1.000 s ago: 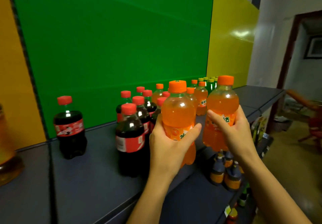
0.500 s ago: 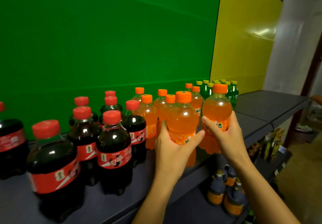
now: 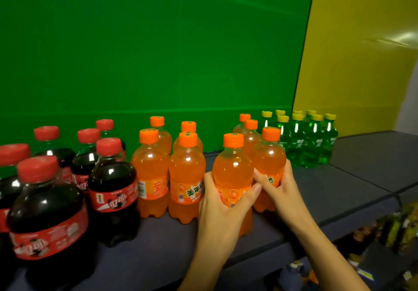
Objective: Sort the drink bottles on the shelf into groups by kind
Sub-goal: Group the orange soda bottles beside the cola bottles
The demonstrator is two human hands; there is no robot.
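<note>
Green back panel (image 3: pixel 147 53) fills most of the view; yellow panel (image 3: pixel 362 64) adjoins it on the right.

Dark shelf (image 3: pixel 362 173) runs below both panels, and all bottles are carried on it.

Three groups are seen along the shelf. Cola bottles (image 3: pixel 113 184) with red caps are clustered at the left. Orange soda bottles (image 3: pixel 150 173) with orange caps are stood in the middle, just beside the cola. Green soda bottles (image 3: pixel 312 146) with yellow caps are packed at the right rear, near the panel seam.

Two more orange bottles are held at the front of the orange group, upright and side by side. The nearer orange bottle (image 3: pixel 233 170) is gripped by the left hand (image 3: pixel 217 213), fingers (image 3: pixel 207 178) and thumb clamped round its label. The farther orange bottle (image 3: pixel 269 157) is gripped by the right hand (image 3: pixel 282 184), fingers (image 3: pixel 287 169) wrapped round its lower body. The two thumbs are nearly touching. Whether the bases are set down on the shelf cannot be told.

Smaller bottles (image 3: pixel 395 227) are dimly made out on a lower level at the bottom right.
</note>
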